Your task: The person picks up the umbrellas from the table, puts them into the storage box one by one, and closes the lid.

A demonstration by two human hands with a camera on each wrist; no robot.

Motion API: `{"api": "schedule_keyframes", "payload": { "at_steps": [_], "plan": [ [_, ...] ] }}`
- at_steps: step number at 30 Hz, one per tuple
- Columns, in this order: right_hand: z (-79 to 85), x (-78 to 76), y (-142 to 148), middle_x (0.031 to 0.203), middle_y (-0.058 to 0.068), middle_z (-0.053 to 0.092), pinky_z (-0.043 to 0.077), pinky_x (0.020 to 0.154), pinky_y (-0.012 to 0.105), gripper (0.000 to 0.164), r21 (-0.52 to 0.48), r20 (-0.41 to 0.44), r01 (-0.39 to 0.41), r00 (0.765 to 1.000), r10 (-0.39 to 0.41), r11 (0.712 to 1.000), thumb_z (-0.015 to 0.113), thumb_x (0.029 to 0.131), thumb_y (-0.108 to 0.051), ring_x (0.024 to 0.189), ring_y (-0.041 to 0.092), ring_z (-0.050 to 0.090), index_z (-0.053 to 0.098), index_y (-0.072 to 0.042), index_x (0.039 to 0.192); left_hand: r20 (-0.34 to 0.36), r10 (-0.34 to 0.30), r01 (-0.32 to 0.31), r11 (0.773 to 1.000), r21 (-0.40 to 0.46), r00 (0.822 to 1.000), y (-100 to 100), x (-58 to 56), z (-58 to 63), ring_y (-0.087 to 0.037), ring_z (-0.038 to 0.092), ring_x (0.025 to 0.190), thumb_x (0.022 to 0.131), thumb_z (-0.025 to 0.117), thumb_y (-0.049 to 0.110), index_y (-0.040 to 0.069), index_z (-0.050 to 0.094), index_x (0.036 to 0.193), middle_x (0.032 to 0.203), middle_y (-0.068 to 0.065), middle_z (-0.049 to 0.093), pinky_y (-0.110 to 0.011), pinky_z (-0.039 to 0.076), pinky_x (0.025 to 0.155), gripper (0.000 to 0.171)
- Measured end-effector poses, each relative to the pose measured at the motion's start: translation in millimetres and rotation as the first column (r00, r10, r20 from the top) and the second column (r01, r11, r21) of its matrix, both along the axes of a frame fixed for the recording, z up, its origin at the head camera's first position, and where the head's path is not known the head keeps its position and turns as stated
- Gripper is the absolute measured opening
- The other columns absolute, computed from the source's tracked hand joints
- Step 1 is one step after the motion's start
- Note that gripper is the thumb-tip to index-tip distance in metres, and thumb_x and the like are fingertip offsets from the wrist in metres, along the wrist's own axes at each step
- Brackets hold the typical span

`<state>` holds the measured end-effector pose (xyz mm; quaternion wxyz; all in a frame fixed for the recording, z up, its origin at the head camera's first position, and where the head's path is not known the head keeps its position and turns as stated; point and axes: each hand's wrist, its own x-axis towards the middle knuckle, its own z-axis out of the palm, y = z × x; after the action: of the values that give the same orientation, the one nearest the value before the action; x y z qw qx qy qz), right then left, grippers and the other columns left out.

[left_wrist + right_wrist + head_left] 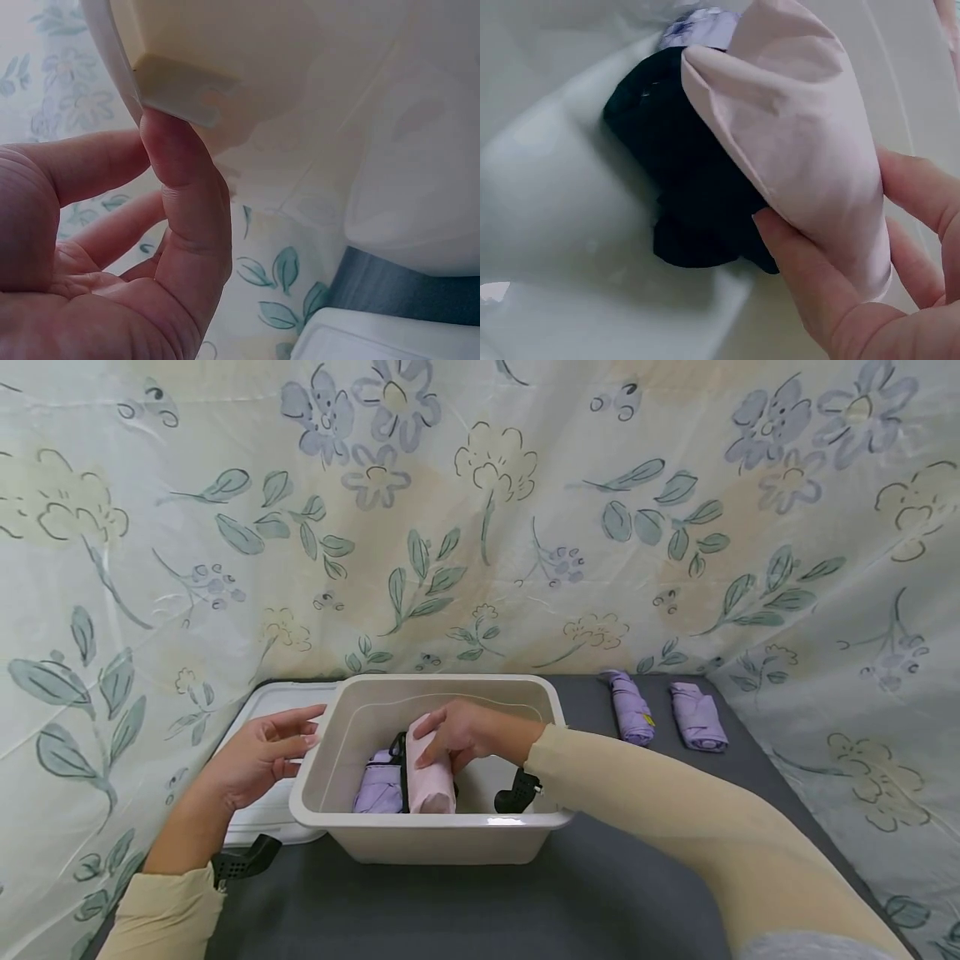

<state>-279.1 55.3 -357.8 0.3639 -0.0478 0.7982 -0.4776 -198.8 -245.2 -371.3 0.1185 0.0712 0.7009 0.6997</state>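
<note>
Inside the beige plastic bin (431, 839), my right hand (468, 732) holds a rolled pink cloth bundle (430, 781) between thumb and fingers. The pink bundle (802, 127) stands upright in the right wrist view, against a dark, nearly black cloth bundle (682, 157). A purple rolled bundle (378, 789) lies on the left inside the bin, partly hidden by its front wall. My left hand (262, 752) is at the bin's left side, fingers loosely bent. In the left wrist view a fingertip of this hand (187, 217) is right at the underside of the bin's rim (112, 52).
Two purple rolled bundles, one with a yellow tag (632, 708) and one plain (697, 717), lie on the dark grey table (600, 877) right of the bin. A white lid (262, 822) lies flat under and left of the bin. A flowered curtain (480, 527) hangs behind.
</note>
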Motion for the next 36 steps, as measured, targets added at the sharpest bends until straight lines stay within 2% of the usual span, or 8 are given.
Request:
{"api": "schedule_keyframes", "payload": {
  "at_steps": [5,13,22,25,29,36],
  "plan": [
    [-3.3,0.6,-2.7,0.134,0.020,0.058,0.063,0.081,0.048,0.045,0.009,-0.005,-0.021,1.000,0.021,1.000,0.084,0.080,0.001,0.087,0.029,0.068,0.073,-0.010,0.123,0.000,0.001,-0.001,1.000,-0.003,1.000,0.4,-0.1,0.0,-0.012,0.074,0.095,0.103,0.060,0.008,0.014,0.055,0.149,0.108,0.004,0.070,-0.032,0.063,0.081,0.047],
    [-4.2,-1.3,-2.8,0.125,0.018,0.062,0.064,0.078,0.047,0.040,0.082,-0.009,-0.033,0.999,0.034,0.996,0.083,0.082,0.001,0.082,0.031,0.069,0.071,-0.012,0.119,-0.005,0.006,-0.006,1.000,-0.005,1.000,0.6,0.1,1.8,-0.012,0.074,0.093,0.102,0.061,0.008,0.013,0.054,0.150,0.107,0.003,0.070,-0.032,0.063,0.080,0.048],
    [-6.1,-1.6,-3.7,0.129,0.019,0.055,0.061,0.088,0.054,0.039,0.056,0.048,-0.033,0.998,0.030,0.998,0.078,0.085,0.003,0.096,0.034,0.065,0.067,-0.011,0.120,-0.002,0.007,-0.007,1.000,-0.004,1.000,-0.2,-0.2,2.2,-0.012,0.074,0.093,0.102,0.061,0.008,0.012,0.053,0.150,0.107,0.003,0.070,-0.032,0.063,0.080,0.048],
    [-6.1,-0.5,-3.7,0.135,0.022,0.051,0.056,0.093,0.061,0.043,0.042,0.083,-0.038,0.996,0.035,0.998,0.076,0.087,0.003,0.105,0.039,0.063,0.064,-0.012,0.126,0.004,0.010,-0.010,1.000,-0.009,1.000,-0.3,-0.6,2.1,-0.012,0.074,0.094,0.103,0.061,0.009,0.012,0.052,0.151,0.108,0.004,0.071,-0.032,0.063,0.080,0.049],
    [-6.7,0.3,-3.8,0.144,0.025,0.045,0.053,0.092,0.069,0.056,0.045,0.115,-0.075,0.991,0.069,0.996,0.076,0.089,0.000,0.113,0.043,0.058,0.058,-0.017,0.139,0.005,0.013,-0.013,1.000,-0.020,1.000,-0.3,-0.4,2.0,-0.011,0.073,0.095,0.103,0.061,0.010,0.010,0.049,0.152,0.108,0.004,0.070,-0.032,0.063,0.081,0.051],
    [-8.5,1.2,-3.9,0.149,0.025,0.039,0.054,0.086,0.072,0.070,0.064,0.143,-0.130,0.983,0.119,0.989,0.074,0.091,-0.004,0.116,0.047,0.056,0.046,-0.025,0.152,-0.002,0.013,-0.013,1.000,-0.025,1.000,-0.6,0.5,0.7,-0.012,0.074,0.094,0.102,0.061,0.009,0.009,0.048,0.153,0.107,0.004,0.070,-0.032,0.063,0.080,0.052]
  ]
}}
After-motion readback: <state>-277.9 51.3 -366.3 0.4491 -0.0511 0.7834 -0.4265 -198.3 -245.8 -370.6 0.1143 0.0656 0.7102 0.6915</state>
